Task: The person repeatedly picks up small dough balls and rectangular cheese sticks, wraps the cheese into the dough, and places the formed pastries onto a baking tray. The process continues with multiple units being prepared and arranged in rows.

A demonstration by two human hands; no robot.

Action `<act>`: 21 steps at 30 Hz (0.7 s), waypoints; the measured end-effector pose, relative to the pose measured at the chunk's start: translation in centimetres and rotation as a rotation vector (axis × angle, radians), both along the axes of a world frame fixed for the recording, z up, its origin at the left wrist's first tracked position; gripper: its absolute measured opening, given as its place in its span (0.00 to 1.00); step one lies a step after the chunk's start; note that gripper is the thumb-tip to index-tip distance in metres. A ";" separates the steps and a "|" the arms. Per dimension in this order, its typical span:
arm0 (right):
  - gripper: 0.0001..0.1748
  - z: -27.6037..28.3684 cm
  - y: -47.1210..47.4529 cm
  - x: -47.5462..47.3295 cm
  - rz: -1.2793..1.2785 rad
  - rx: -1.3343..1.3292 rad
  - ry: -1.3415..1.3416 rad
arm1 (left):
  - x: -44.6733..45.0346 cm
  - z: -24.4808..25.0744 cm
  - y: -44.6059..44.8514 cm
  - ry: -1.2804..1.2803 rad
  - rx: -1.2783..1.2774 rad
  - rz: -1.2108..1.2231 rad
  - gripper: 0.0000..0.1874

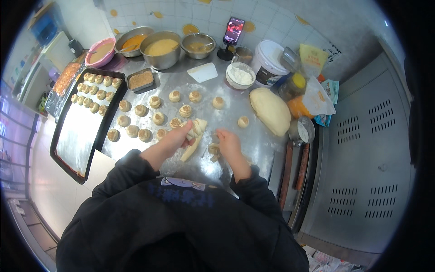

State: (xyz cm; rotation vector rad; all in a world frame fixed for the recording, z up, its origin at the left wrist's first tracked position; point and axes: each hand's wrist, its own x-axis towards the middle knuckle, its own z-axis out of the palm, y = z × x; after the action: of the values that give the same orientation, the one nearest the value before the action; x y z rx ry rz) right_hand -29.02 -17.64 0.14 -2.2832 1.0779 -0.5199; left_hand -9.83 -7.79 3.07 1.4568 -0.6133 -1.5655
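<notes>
My left hand (176,138) grips a coiled, layered piece of dough (197,128) over the steel worktop (261,153). Beneath it a flat strip of dough (191,150) slants towards me. To the right, the fingertips of my right hand (229,144) are pinched together; whether something small is between them I cannot tell. A crumpled scrap (214,149), perhaps dough, lies beside that hand. Several round dough pieces with brown crumbly tops (140,110) stand spread over the worktop, one of them (243,121) apart on the right. A large smooth lump of dough (271,111) rests further right.
Left, a black baking tray (89,149) holds rows of similar pieces; a tin of brown crumbs (140,89) stands beside it. Behind are steel bowls (159,63), a pink bowl (108,61), a white scraper (203,72), a flour bowl (240,83), a white bucket (276,59) and a phone on a stand (234,31).
</notes>
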 end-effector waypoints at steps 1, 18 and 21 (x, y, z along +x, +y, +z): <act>0.14 0.7 0.3 0.3 -0.017 -0.079 -0.151 | -0.5 0.1 0.0 0.011 0.008 0.011 0.27; 0.15 5.7 1.2 2.8 -0.143 0.950 -0.893 | -1.6 4.4 2.6 -0.178 -0.247 0.276 0.31; 0.15 6.3 3.7 4.3 -0.023 1.005 -0.928 | -2.7 3.4 0.5 0.261 -0.285 0.628 0.28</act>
State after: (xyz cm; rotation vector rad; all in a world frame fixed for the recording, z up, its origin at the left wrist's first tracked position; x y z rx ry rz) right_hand -24.70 -13.94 6.44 -0.9565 0.6288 -0.7157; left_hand -12.57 -7.32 6.48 1.0640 -0.1810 -1.0900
